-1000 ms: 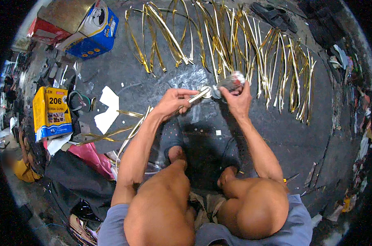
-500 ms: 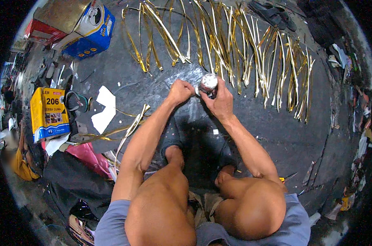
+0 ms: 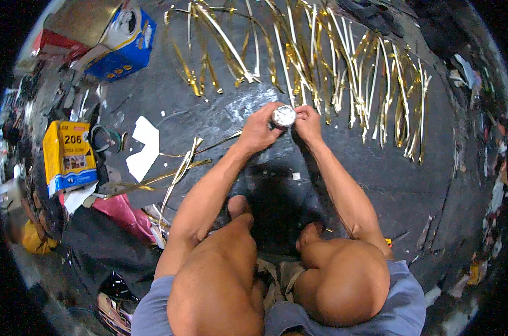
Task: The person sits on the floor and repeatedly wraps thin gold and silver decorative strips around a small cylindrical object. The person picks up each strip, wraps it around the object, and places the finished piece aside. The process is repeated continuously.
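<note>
My left hand (image 3: 259, 132) is wrapped round the left side of a small round container (image 3: 283, 116), with a white, blotchy top and a darker side. It is held just above the dark floor mat. Against the container's right edge, my right hand (image 3: 309, 124) has its thumb and fingers pinched together; whatever is between them, if anything, is too small to make out. Just beyond my hands lie many shiny gold strips (image 3: 299, 61), spread side by side in a loose row. More gold strips (image 3: 181, 173) lie beside my left forearm.
At the left stand a yellow and blue can (image 3: 70, 154) and, farther back, a blue and white box (image 3: 122, 47). White cut pieces (image 3: 144, 148) lie near a dark strap. Pink material (image 3: 125, 215) and black cloth (image 3: 97, 241) sit by my left arm. A yellow-handled tool (image 3: 388, 242) lies by my right elbow.
The round container has passed from my right hand to my left. My right hand has let go of its side and now pinches at its right edge.
</note>
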`<state>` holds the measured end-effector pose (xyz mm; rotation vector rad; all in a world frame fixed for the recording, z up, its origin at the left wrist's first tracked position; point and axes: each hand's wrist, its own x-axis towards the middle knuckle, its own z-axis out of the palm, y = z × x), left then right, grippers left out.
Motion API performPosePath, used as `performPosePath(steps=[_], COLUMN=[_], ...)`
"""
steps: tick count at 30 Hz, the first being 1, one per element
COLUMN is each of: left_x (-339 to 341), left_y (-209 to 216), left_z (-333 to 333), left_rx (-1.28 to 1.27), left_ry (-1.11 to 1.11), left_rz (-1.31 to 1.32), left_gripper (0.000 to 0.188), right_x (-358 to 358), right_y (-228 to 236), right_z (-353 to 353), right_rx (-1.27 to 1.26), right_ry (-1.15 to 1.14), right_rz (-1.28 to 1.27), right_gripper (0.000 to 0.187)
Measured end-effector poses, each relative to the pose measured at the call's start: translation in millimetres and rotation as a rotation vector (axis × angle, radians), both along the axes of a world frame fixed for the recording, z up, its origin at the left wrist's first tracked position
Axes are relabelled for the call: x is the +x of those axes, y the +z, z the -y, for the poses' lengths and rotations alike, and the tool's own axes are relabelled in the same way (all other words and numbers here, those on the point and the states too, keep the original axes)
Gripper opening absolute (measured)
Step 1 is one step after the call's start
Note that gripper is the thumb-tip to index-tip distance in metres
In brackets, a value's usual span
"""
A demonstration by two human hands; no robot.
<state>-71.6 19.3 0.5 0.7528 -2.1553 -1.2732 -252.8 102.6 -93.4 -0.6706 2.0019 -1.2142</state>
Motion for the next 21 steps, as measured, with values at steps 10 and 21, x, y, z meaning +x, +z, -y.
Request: performPosePath(steps=[10,21], left_x=[9,4], left_y=[-6,-6], left_z=[-2,0], left_rx=[-0.059,-0.032], left_ry=[-0.007,-0.041], left_rz=[0.024,0.041], left_gripper=[0.054,0.061], right_x=[-50,-133], right_y=[226,414], right_z=[-48,-80], right_rx=[-0.601,-0.844], right_ry=[-0.125,0.206], right_rz=[0.564,0.212], right_gripper=[0.028,0.037])
